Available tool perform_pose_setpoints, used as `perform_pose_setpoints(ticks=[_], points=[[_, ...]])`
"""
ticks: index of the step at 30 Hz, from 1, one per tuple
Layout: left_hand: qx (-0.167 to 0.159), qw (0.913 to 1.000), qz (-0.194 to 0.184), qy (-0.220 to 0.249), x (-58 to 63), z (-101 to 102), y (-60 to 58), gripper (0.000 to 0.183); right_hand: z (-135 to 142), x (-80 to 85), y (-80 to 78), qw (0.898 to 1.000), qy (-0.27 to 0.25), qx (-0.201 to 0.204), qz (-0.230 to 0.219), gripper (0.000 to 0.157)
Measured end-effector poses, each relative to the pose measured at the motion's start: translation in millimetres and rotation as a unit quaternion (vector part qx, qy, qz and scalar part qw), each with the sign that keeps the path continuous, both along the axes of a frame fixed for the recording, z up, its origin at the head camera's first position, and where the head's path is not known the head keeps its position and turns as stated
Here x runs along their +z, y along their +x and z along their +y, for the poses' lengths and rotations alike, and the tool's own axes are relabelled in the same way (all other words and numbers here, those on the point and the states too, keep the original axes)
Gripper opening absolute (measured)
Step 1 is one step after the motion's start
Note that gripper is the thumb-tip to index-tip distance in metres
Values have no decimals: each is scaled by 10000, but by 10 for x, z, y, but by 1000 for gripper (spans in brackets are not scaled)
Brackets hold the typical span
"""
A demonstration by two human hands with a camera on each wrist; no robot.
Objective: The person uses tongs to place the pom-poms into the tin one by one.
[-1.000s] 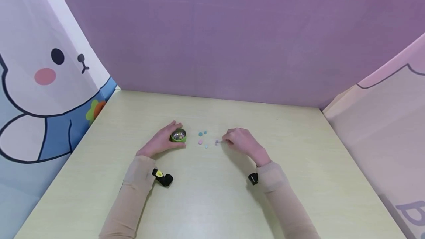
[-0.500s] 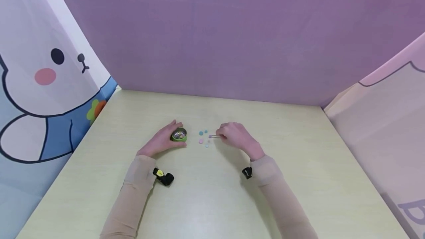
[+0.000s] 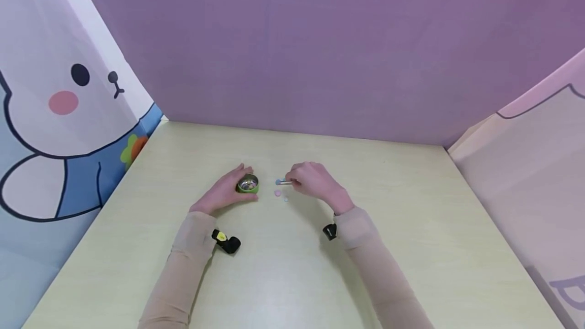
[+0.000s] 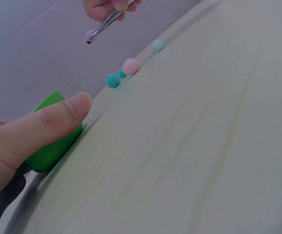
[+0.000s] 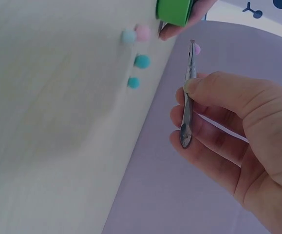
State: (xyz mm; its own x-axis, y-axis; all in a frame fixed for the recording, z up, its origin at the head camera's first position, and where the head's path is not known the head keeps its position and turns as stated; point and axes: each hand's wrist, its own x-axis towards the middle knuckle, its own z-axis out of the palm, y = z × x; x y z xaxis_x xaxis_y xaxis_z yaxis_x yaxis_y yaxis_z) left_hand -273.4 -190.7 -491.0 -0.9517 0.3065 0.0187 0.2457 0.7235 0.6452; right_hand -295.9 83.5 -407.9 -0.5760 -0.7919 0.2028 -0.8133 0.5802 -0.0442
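Left hand: thumb and fingers curved round green cup, apart by its width; cup upright on table, presumably gripped for steadiness. Contents too small to identify. Right hand: pinching tweezers above table, tips toward left hand, probably for fine control. Lilac ball at tips; small size likely explains tool. Between hands, loose on table: pink ball, pale blue ball, two teal balls. Beyond both hands: purple backdrop.
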Motion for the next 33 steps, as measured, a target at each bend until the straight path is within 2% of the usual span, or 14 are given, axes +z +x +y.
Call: perform_pose_setpoints(ticks=[18, 33], points=[[-18, 9999, -63, 112, 25, 28, 27, 92, -311, 59, -24, 9996, 189, 134, -127, 25], [-53, 9998, -6, 167, 8, 17, 14, 92, -470, 49, -47, 9982, 375, 130, -440, 24]])
